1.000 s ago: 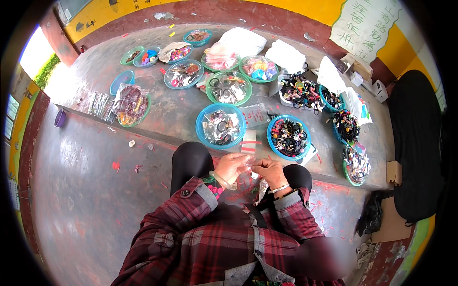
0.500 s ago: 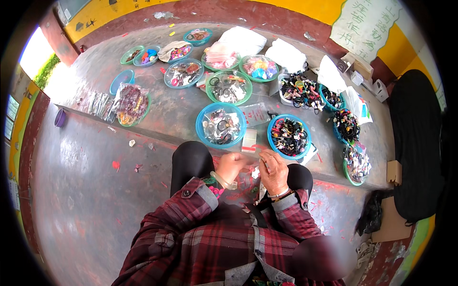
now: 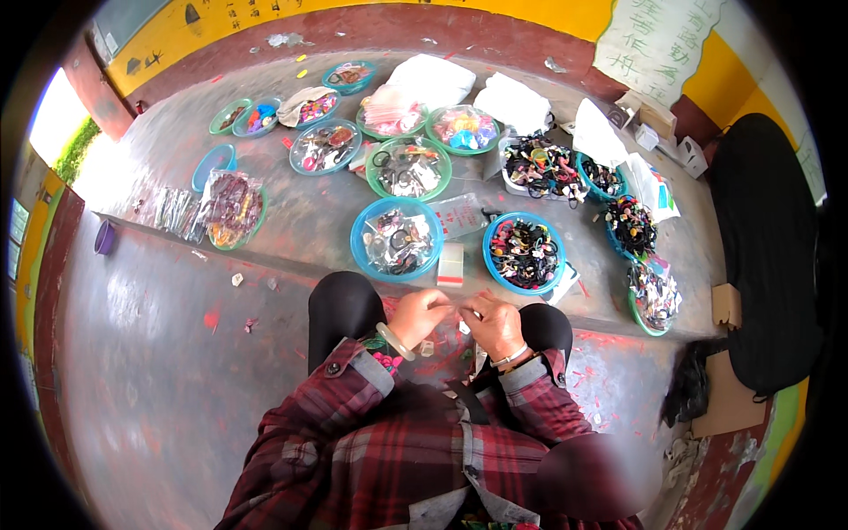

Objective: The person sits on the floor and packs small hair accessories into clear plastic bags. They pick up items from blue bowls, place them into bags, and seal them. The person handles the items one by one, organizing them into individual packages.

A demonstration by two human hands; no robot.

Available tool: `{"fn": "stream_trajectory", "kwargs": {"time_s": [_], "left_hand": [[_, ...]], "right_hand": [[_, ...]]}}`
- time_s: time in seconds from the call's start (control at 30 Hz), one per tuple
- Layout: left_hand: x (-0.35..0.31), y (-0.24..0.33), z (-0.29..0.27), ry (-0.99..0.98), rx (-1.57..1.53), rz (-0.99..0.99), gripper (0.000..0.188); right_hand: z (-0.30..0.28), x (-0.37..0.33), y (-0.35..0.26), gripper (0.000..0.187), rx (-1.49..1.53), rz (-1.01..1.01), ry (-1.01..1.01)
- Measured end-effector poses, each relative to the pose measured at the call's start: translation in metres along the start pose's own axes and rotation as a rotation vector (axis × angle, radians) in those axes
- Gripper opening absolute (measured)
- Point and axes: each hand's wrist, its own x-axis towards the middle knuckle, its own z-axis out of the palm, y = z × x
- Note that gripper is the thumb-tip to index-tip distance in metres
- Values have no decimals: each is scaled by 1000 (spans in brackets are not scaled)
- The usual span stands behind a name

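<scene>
Through my head camera I have the left hand (image 3: 420, 316) and the right hand (image 3: 495, 325) close together between the person's knees, just off the front edge of a raised concrete platform (image 3: 300, 212). Both hands have their fingers bent inward, with the fingertips nearly meeting; I cannot tell whether they pinch anything, since whatever might be there is too small for my view. A pale bangle (image 3: 395, 342) circles the left wrist and a silvery bracelet (image 3: 511, 358) the right. Nearest to the fingers, I see a small pale box (image 3: 450, 268) with a red stripe by the platform's front edge. It sits between a blue basin (image 3: 355, 243) holding clear-wrapped pieces, on its left, and a second blue basin (image 3: 562, 253) full of dark bands with coloured bits, on its right. Behind the box I make out a flat clear bag (image 3: 464, 216), and behind the first basin a green basin (image 3: 370, 170) of similar packets. Toward the platform's front left corner lie narrow clear packets (image 3: 179, 212), beside a pile of dark red packets (image 3: 231, 201). White sacks (image 3: 433, 81) rest toward the back edge. On the floor (image 3: 177, 353), below that left corner, I find a purple tub (image 3: 104, 237).
</scene>
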Motion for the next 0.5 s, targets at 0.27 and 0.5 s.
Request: {"fn": "stream_trajectory", "kwargs": {"time_s": [0.27, 0.5], "left_hand": [[3, 0, -10, -36, -568, -283, 16], [0, 3, -10, -2, -655, -224, 9]], "right_hand": [[-8, 7, 7, 11, 709, 626, -84], [-34, 13, 2, 26, 1094, 806, -468]]}}
